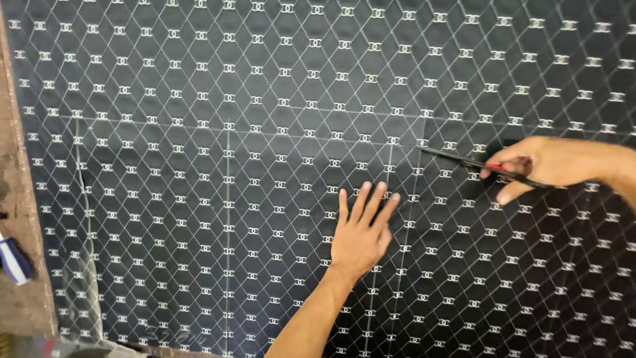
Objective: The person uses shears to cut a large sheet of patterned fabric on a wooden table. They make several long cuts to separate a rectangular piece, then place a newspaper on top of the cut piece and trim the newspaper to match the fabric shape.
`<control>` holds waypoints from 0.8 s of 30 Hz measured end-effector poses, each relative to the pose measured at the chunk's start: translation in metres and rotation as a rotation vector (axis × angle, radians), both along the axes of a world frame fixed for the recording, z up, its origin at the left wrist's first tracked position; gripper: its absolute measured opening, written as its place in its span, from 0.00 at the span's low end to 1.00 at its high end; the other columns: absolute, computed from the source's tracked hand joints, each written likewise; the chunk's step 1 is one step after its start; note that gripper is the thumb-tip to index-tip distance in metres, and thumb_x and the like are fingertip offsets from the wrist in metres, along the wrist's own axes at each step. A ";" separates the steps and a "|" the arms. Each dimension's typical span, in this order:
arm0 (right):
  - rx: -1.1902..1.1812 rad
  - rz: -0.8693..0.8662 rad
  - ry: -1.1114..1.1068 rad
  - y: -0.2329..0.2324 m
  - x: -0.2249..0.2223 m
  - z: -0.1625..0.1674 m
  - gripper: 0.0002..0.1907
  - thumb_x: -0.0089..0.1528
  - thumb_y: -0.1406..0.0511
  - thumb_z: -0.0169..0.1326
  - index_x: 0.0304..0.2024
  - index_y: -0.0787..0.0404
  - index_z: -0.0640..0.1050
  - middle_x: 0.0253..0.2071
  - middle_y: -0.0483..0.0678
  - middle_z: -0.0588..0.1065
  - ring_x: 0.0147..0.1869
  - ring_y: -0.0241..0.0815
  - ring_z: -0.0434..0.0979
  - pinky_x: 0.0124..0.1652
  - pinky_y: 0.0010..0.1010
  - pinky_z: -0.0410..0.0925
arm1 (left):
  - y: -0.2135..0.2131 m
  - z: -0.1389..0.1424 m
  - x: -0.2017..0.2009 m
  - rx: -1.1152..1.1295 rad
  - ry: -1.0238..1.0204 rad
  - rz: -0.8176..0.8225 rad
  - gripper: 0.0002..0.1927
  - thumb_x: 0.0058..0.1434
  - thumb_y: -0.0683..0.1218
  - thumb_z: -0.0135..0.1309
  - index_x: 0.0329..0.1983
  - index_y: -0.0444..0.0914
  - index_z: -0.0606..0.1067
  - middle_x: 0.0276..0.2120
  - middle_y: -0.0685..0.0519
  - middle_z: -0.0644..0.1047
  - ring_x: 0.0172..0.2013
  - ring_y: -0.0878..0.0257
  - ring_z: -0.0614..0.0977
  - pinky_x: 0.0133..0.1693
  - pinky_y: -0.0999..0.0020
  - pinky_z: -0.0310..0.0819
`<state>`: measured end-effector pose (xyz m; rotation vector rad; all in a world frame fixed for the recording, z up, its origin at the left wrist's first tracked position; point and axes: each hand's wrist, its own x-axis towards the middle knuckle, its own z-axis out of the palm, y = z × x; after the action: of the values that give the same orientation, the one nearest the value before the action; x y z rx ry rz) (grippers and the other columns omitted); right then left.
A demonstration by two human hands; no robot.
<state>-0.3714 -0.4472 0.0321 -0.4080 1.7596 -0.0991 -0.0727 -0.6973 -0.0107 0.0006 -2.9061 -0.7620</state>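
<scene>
Hands at work on a dark sheet spread over the bench. Left hand [361, 232] lies flat, palm down, on the black patterned fabric [199, 199], fingers straight and slightly fanned, gripping nothing; its forearm comes up from the near edge of the bench. Right hand [540, 161] enters from the right edge, fingers curled shut around the red handles of a pair of scissors [480, 164]. The thumb side faces the far edge, and one finger hangs loose below the handles. The dark blades point toward the left edge, nearly level with the bench, and their tip touches the fabric just beyond and to the right of the left hand's fingertips; how far the blades are parted cannot be told. The two hands are near each other but apart.

Fabric: black, glossy, stitched in a pale hexagonal grid with a small pale emblem in each cell. It covers almost all of the bench, reaching the far, right and near edges of the view. Thin pale lines are marked on it: one runs roughly parallel to the far edge and meets the scissor tip, while others run from it toward the near edge, one passing just right of the left hand.

Bare brown bench surface [16, 199] shows as a strip along the left edge. A small blue and white object [13, 260] lies there, beside the fabric's border, partly cut off by the frame.
</scene>
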 end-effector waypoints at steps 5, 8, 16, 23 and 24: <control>0.159 0.111 0.006 -0.023 -0.017 0.000 0.32 0.48 0.51 0.77 0.54 0.45 0.82 0.24 0.43 0.60 0.33 0.39 0.64 0.40 0.38 0.62 | 0.002 -0.006 0.000 0.010 0.006 0.010 0.29 0.66 0.49 0.53 0.72 0.50 0.68 0.74 0.52 0.62 0.75 0.52 0.59 0.73 0.31 0.45; 0.137 0.091 -0.023 -0.032 -0.021 0.000 0.31 0.47 0.52 0.78 0.50 0.47 0.82 0.22 0.42 0.61 0.31 0.39 0.63 0.38 0.38 0.60 | 0.003 -0.008 0.001 0.009 0.000 0.012 0.29 0.66 0.49 0.53 0.72 0.50 0.69 0.74 0.52 0.62 0.76 0.52 0.59 0.73 0.32 0.46; 0.149 0.116 -0.042 -0.031 -0.028 -0.017 0.31 0.48 0.53 0.78 0.51 0.48 0.82 0.25 0.41 0.63 0.34 0.37 0.63 0.38 0.34 0.63 | 0.003 -0.011 0.001 -0.017 -0.024 0.007 0.28 0.69 0.50 0.51 0.73 0.51 0.67 0.75 0.53 0.61 0.76 0.53 0.58 0.74 0.32 0.45; 0.103 0.134 -0.086 -0.030 -0.025 -0.019 0.34 0.46 0.55 0.76 0.55 0.48 0.81 0.27 0.40 0.62 0.34 0.36 0.61 0.38 0.33 0.63 | 0.003 -0.011 0.003 -0.048 -0.027 0.004 0.28 0.70 0.51 0.50 0.74 0.51 0.67 0.75 0.53 0.61 0.76 0.53 0.58 0.74 0.32 0.44; 0.107 0.137 -0.076 -0.031 -0.024 -0.018 0.34 0.46 0.55 0.76 0.55 0.48 0.81 0.26 0.41 0.61 0.34 0.37 0.61 0.38 0.33 0.63 | 0.003 -0.011 0.003 -0.047 -0.027 0.006 0.28 0.70 0.51 0.50 0.74 0.51 0.67 0.75 0.53 0.61 0.76 0.54 0.58 0.74 0.32 0.44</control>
<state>-0.3954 -0.4783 0.0144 -0.4392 1.6493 0.0761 -0.0695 -0.6946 -0.0219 0.0151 -2.9474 -0.6975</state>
